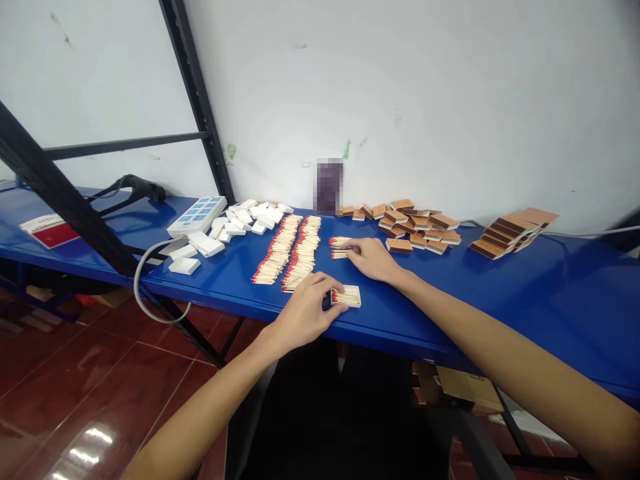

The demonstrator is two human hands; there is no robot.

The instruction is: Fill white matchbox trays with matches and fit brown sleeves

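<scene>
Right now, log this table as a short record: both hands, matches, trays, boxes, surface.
Left hand: fingers around a white matchbox tray with matches inside
Right hand: fingertips at a small group of matches
Match rows: two, red heads mostly leftward
Spare white trays: loose pile, left of the rows
Brown boxes: heap right of the rows; leaning stack farther right
Surface: blue table

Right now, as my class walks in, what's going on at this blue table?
A person is handling matches with bare hands. The left hand holds a small white tray with some matches lying in it. The right hand has its fingertips at a small group of loose matches. Two long rows of matches lie to the left, with more white trays beyond, and brown boxes are piled to the right.
</scene>
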